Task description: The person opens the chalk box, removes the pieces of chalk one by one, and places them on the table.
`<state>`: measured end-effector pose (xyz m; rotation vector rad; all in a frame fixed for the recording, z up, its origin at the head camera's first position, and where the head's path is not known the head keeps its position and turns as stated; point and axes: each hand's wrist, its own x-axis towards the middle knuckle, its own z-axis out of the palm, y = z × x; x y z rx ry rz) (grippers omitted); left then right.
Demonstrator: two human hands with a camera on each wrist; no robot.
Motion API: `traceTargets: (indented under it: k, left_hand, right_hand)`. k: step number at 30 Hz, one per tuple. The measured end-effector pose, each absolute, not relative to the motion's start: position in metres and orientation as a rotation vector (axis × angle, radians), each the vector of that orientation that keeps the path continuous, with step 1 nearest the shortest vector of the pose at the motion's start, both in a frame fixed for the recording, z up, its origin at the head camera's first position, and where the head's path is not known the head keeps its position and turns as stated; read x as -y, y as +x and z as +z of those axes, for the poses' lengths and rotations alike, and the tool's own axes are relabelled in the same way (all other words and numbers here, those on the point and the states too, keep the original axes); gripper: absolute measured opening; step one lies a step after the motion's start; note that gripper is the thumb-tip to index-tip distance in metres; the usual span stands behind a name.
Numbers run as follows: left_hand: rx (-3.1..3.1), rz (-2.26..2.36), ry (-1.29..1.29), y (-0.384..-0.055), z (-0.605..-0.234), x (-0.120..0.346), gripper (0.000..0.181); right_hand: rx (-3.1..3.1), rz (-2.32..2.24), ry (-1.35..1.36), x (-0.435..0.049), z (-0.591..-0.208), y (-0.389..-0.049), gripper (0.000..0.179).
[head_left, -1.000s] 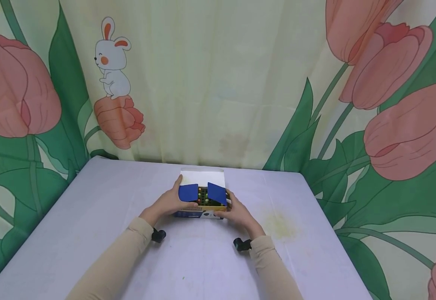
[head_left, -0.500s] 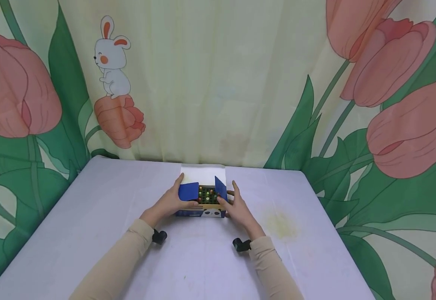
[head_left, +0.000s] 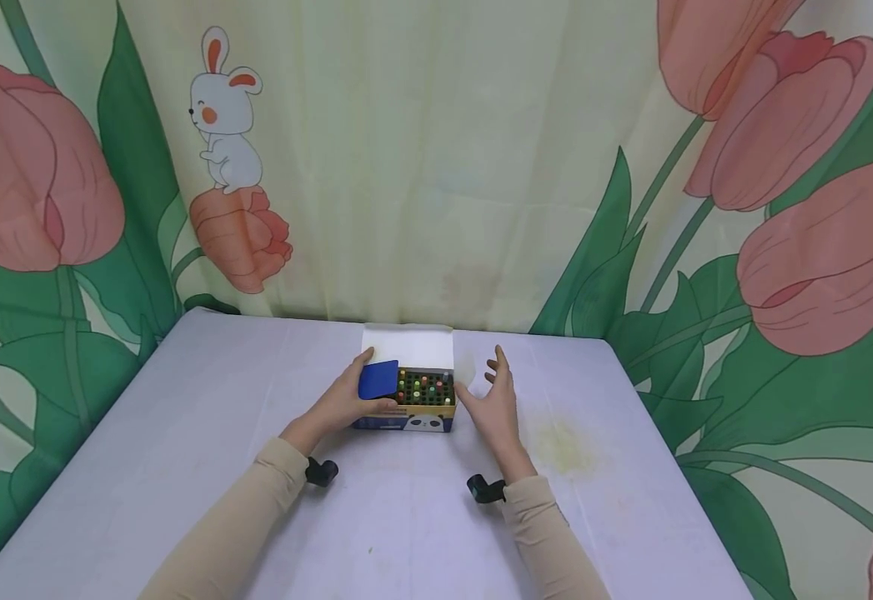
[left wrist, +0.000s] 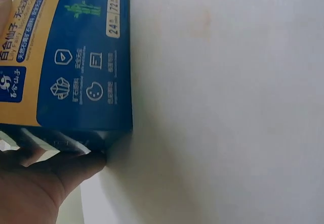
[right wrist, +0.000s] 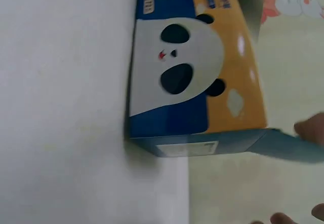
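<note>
Beige sleeves point(head_left: 214, 521) reach in from the near side over a counter point(head_left: 406, 542) covered in white cloth, with a black wrist camera point(head_left: 322, 472) below the left cuff and another point(head_left: 485, 489) by the right. The left hand point(head_left: 337, 402) grips the left end of a cardboard chalk box point(right wrist: 233, 97), thumb along the front top edge and fingers against the end panel, probably to steady it. The right hand point(head_left: 494, 412) has a spread grip: its thumb lies at the box's right end, touching or just beside an outward-turned end flap point(right wrist: 283, 145), contact unclear, while the other fingers stand apart from it. That spread seems to suit guiding the flap aside.

The box stands toward the counter's far edge, about midway between its two far corners. Its front is blue and yellow, with a panda face point(right wrist: 177, 62) toward the right, white icons and "24" and "72" on a label; "Lily Fairy" and "Non-dust" suggest chalk. A blue left flap point(head_left: 378, 381) covers the left part of the top; beside it show rows of coloured stick ends point(head_left: 424, 386). Behind, the lid point(head_left: 408, 346) is back, white inside. Beyond hangs a tulip-and-rabbit curtain point(head_left: 436, 167).
</note>
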<state>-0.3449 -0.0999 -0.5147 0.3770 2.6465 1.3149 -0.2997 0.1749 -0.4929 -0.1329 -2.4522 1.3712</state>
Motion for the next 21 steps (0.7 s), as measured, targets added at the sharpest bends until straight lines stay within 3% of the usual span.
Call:
traceTargets:
  k: [7,11,17,21]
  left_hand:
    - [-2.638,1.353,0.377,-0.343,-0.516,0.1,0.122]
    - [-2.655,1.399,0.393,-0.341,-0.515,0.101,0.116]
    - [-2.662,1.444,0.405,-0.338,-0.519,0.101,0.107]
    - [-2.669,1.447,0.42,-0.337,-0.519,0.1,0.092]
  right_hand:
    - [2.52,0.903,-0.057,-0.172,-0.484,-0.299,0.086]
    - [2.573,0.607,0.068,-0.167,-0.486,-0.296,0.067]
    - [2.59,0.618,0.171,-0.157,-0.487,-0.294,0.036]
    - [2.639,0.644,0.168,-0.154,-0.49,-0.292,0.026]
